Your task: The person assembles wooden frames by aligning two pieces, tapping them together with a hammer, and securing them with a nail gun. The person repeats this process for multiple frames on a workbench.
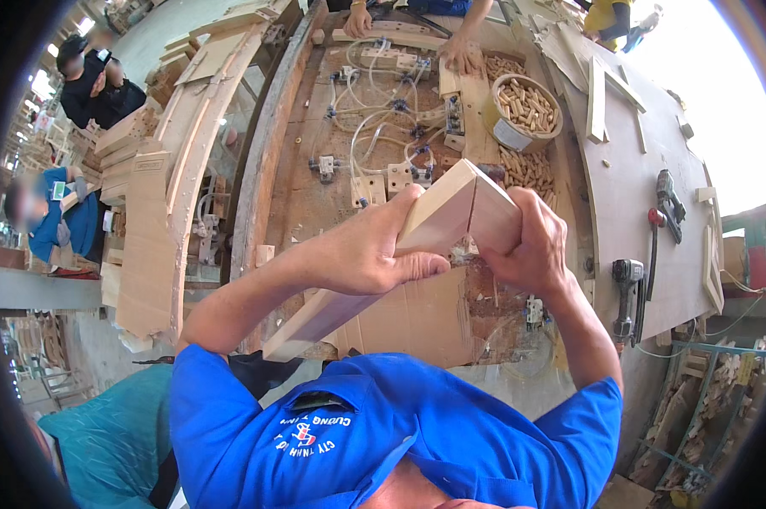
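My left hand point(362, 246) is closed round a long pale wooden board point(328, 316), its thumb lying along the near face. The board slants from my lower left up to the middle of the view. A shorter wooden piece point(495, 216) is gripped in my right hand point(533, 242). The two pieces meet in a pointed corner above the bench, and a thin dark seam shows between their angled ends. Both are raised over a cardboard sheet point(417, 322) on the worn wooden bench point(302, 127). My right fingers curl over the outer edge, partly out of sight.
Clear air hoses point(370, 140) and small clamp blocks point(325, 168) cover the bench's middle. A tub point(512, 137) of wooden dowels stands beyond my right hand, loose dowels around it. Across the bench, a co-worker's hand point(461, 55) touches wood. Nail guns point(627, 297) lie at right.
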A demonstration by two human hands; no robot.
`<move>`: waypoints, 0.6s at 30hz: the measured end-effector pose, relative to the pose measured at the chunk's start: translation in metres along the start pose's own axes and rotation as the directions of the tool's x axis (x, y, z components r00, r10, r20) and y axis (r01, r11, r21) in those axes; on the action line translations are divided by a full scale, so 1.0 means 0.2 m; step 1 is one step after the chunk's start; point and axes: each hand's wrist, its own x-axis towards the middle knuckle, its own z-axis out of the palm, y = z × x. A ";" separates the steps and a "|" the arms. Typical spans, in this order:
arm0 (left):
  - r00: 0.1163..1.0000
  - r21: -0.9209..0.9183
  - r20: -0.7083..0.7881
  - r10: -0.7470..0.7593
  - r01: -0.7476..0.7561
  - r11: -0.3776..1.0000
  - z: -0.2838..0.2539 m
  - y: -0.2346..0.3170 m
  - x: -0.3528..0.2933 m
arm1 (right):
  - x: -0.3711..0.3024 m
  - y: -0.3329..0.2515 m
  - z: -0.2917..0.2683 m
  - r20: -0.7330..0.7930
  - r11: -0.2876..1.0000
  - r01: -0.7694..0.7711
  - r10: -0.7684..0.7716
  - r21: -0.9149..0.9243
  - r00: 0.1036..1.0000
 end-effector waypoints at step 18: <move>0.962 0.791 -0.026 0.273 -0.148 0.594 0.27 -1.06 0.05 | -0.48 0.35 0.22 0.197 0.837 -0.542 0.545 -0.076 0.815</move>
